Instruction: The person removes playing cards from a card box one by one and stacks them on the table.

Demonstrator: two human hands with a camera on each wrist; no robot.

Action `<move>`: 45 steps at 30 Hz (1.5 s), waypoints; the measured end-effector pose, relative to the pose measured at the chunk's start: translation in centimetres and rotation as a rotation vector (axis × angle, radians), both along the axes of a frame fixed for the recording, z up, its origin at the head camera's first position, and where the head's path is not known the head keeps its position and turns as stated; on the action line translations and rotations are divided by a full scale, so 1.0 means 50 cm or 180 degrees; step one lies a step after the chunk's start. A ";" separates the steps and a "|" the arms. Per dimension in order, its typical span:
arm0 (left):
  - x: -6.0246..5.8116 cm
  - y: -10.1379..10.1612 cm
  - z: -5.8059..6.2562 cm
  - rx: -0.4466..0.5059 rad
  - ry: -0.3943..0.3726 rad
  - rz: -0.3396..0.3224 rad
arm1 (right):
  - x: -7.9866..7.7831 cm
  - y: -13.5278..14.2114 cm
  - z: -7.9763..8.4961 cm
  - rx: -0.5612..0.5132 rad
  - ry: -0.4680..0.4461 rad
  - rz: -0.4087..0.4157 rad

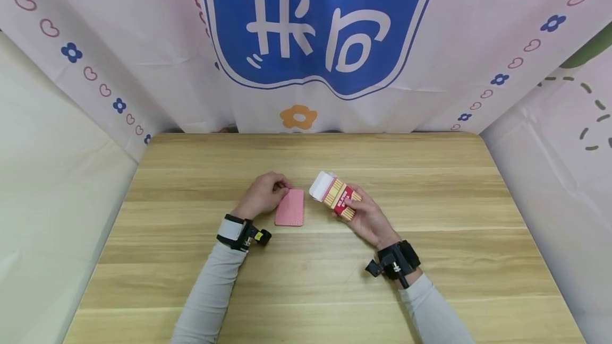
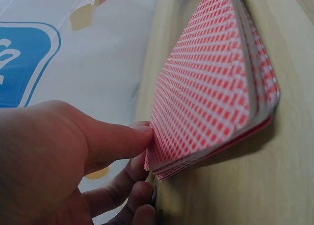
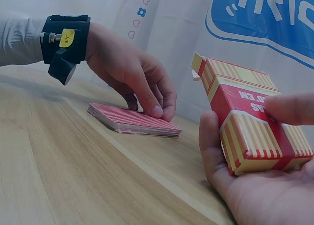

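Red-and-white patterned playing cards, stacked in a rectangular paper deck [image 1: 290, 211], are laid near the middle of the pale wood-grained table [image 1: 311, 285]. Its far left corner is pinched by the bare left hand [image 1: 260, 195], with the thumb set on the top card and the fingers bent behind the edge. To the right, a yellow-striped cardboard box [image 1: 338, 199] with a red band is held tilted by the bare right hand [image 1: 370, 222], clamped between thumb and fingers; its white end flap [image 1: 321, 183] is turned out toward the far left. Whether anything is inside cannot be told.

The step in hand is judged to be the gripping or evening of the deck beside its box, since some card edges are seen slightly out of line. For the next move, a fuller hold round the deck's sides seems to be called for, lest cards slip, while the box is best kept steady.
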State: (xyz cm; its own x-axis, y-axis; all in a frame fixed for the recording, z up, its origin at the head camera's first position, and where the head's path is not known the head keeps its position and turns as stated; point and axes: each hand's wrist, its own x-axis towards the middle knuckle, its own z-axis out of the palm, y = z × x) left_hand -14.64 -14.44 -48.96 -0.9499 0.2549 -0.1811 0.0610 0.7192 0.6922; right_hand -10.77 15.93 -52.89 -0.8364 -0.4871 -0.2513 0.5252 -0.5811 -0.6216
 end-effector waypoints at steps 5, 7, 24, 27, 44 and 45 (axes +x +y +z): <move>-0.001 0.001 -0.002 0.0008 -0.0029 -0.0015 | 0.001 0.003 0.001 -0.0005 -0.0004 -0.0009; 0.000 0.001 -0.002 0.0011 -0.0023 -0.0021 | 0.002 0.004 0.001 -0.0004 0.0000 -0.0006; 0.001 0.014 0.014 0.0318 0.0122 0.0060 | 0.003 0.007 0.001 0.0010 0.0034 0.0034; 0.007 0.028 0.027 0.0584 0.0367 0.0026 | 0.004 0.007 0.000 -0.0014 0.0017 0.0029; 0.050 0.134 0.043 0.1393 0.0931 -0.0281 | -0.005 0.004 -0.002 -0.0040 0.0065 0.0101; 0.051 0.135 0.042 0.1350 0.0902 -0.0272 | -0.005 0.004 -0.001 -0.0038 0.0060 0.0106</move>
